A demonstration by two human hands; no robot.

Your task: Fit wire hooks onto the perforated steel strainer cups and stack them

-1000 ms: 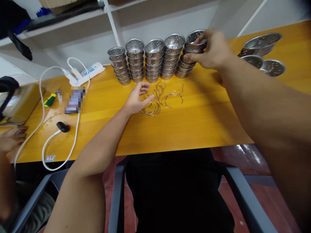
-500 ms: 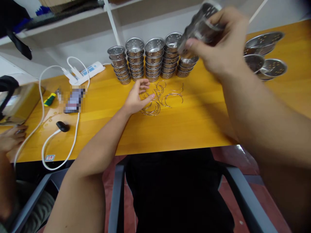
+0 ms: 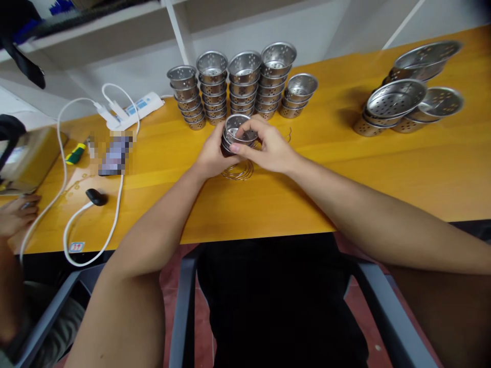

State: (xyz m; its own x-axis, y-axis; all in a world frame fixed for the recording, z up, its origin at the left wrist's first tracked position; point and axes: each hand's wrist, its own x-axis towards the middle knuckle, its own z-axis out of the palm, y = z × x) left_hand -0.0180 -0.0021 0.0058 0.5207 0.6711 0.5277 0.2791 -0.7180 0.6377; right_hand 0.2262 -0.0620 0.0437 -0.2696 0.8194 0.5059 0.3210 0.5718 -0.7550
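Between my two hands is a small nested stack of perforated metal cups [image 3: 238,122], rims facing up. My left hand [image 3: 213,153] wraps round its left side. On the right, my right hand [image 3: 268,143] grips the rim with thumb and fingers. Curved thin metal wires [image 3: 245,171] lie on the table under and in front of the cups, partly covered by my hands. Just behind stand several tall stacks of the same cups [image 3: 244,69], with a shorter stack [image 3: 301,88] at their right end.
More perforated cups [image 3: 397,99] stand in stacks at the right. Toward the left lie a white power strip [image 3: 140,110] with cables, a blurred phone [image 3: 116,155], a green-yellow handled tool [image 3: 75,154] and a black plug-like piece [image 3: 95,197]. Another person's hand [image 3: 17,214] rests at the far left edge.
My right hand has come down and left with the cups, from above the back stacks to my left hand. My left hand, open before, now holds the cups too.
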